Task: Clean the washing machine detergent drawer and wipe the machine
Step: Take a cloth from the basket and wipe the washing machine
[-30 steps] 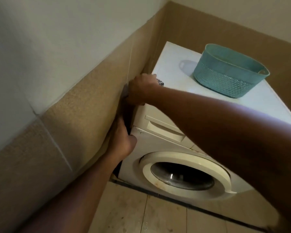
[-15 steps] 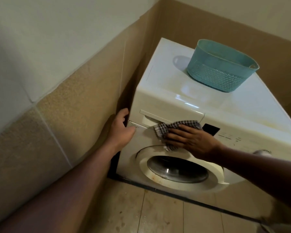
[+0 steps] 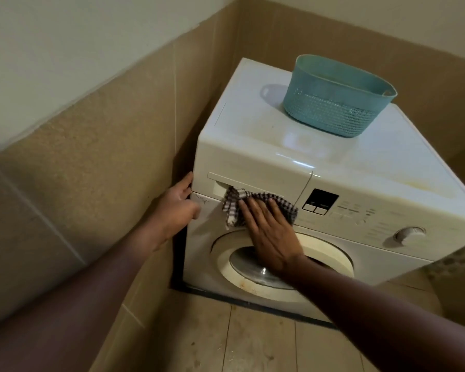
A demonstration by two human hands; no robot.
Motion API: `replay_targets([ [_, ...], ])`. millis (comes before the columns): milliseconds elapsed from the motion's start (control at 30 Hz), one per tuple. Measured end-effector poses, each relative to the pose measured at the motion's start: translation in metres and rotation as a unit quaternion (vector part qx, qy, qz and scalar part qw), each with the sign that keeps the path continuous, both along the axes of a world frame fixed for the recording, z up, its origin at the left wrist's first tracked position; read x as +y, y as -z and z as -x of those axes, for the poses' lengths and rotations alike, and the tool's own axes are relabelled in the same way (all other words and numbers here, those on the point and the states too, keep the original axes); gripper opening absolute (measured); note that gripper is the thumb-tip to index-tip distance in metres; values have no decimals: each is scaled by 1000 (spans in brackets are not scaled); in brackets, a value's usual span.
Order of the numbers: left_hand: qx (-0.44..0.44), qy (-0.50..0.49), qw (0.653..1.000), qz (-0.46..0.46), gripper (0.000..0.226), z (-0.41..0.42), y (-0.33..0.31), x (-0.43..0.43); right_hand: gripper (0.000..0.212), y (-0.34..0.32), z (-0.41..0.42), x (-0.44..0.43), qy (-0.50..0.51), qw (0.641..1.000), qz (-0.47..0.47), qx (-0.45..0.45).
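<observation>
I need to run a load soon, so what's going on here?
A person is wiping the washer's front. The right hand presses a checked cloth flat against the panel, at the drawer's lower edge and above the door. The left hand rests on the washer's left front corner. The drawer looks shut. A teal basket stands on top.

Floor (image 3: pixel 253 342): beige tiles, speckled with dirt. Washer (image 3: pixel 253 149) stands directly on it in the corner, left side just beside the tiled wall (image 3: pixel 105 157), with a dark gap between. Washer top is glossy white, with a yellowish stain toward the right edge. One teal perforated basket (image 3: pixel 333 108) stands upright on it, toward the back. Can't tell the basket's contents.
</observation>
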State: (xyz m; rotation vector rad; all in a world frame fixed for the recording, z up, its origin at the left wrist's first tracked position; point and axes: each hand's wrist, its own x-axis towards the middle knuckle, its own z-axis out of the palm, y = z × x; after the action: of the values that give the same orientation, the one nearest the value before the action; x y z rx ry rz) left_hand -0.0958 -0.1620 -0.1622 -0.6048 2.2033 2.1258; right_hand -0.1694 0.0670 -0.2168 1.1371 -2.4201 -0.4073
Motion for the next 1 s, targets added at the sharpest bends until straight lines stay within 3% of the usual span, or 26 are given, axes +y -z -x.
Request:
replay_targets([
  [133,24,-2,1000,-2,92,6,4,3,77,21,-13,-44,40,997,68,-25],
  [300,38,-5,999,-1,97,9,13,-2,73,-14,38,32,-117,986,-114,-22],
  [367,34,-2,999,2,102,8,13,-3,71,-25,51,55,-153,978,-143,-1],
  [433,35,1,999,0,109,9,14,-4,75,-35,53,64,-162,977,-133,25],
  [500,39,5,999,-4,108,9,13,-3,76,-47,51,66,-128,988,-66,55],
  [600,49,-12,999,1,94,10,13,-1,67,-76,47,46,-35,994,56,81],
  [733,51,-44,998,-5,75,14,5,4,63,-102,46,-40,-24,996,69,45],
  [833,67,-151,985,-49,38,19,0,7,65,-93,35,-95,-48,997,48,43],
  [900,82,-199,971,-108,39,21,-8,9,69,-75,33,-95,-92,993,-2,72],
  [1000,118,-146,981,-45,48,24,-5,6,75,-59,40,-52,-130,985,-56,94],
])
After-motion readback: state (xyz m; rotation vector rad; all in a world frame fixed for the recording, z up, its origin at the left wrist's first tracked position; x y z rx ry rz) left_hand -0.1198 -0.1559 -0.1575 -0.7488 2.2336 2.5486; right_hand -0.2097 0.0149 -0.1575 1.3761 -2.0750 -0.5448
